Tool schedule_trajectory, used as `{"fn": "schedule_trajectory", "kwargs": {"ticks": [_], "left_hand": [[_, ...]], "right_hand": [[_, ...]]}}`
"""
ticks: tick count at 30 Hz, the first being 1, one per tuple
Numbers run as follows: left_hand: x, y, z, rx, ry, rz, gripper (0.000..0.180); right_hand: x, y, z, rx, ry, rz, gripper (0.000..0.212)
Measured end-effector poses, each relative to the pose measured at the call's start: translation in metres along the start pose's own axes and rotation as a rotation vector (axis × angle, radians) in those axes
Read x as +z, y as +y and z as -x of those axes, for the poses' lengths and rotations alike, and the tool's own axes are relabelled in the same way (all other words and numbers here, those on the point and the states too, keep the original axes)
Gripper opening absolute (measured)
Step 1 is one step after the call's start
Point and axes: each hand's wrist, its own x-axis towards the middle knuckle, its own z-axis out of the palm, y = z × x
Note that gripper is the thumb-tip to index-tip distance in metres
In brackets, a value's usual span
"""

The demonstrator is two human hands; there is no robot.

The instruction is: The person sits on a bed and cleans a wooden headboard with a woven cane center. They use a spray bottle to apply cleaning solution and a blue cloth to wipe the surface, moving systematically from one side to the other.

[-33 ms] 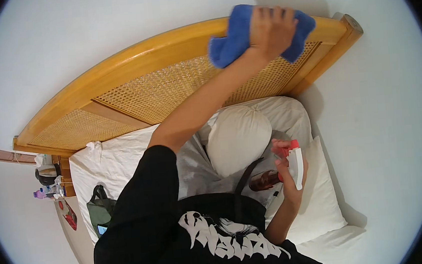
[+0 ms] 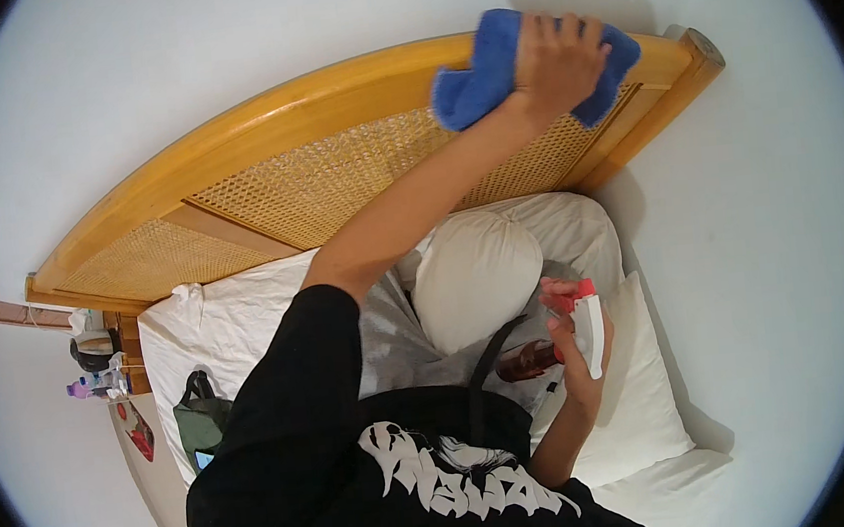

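Observation:
My left hand [image 2: 557, 63] reaches up and presses a blue cloth [image 2: 472, 83] against the top rail of a curved wooden headboard [image 2: 308, 108] with woven cane panels. My right hand [image 2: 572, 346] stays low, near my chest. It grips a white spray bottle with a red trigger [image 2: 588, 324]. A round cream pillow [image 2: 473, 274] lies between my two arms on the white bed [image 2: 226, 321].
A flat white pillow [image 2: 634, 395] lies under my right hand. A dark green bag [image 2: 197, 416] rests on the bed at the left. Small bottles and clutter [image 2: 98, 367] sit on a bedside stand at the far left. White wall surrounds the headboard.

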Motion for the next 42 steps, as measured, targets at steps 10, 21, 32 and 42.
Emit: {"fn": "schedule_trajectory", "kwargs": {"ticks": [10, 21, 32, 42], "left_hand": [[0.068, 0.068, -0.026, 0.096, -0.005, 0.049, 0.043], [0.063, 0.096, -0.113, -0.466, -0.097, 0.771, 0.044], [0.117, 0.176, -0.115, 0.105, -0.084, 0.576, 0.024], [0.214, 0.166, 0.055, 0.882, -0.173, 0.79, 0.037]], "right_hand": [[-0.025, -0.004, 0.008, 0.037, 0.046, -0.028, 0.035], [-0.086, -0.013, 0.009, 0.018, 0.168, -0.041, 0.036], [-0.148, -0.004, 0.016, 0.027, 0.303, -0.069, 0.037], [-0.171, -0.003, 0.012, 0.095, 0.34, -0.049, 0.037]]}}
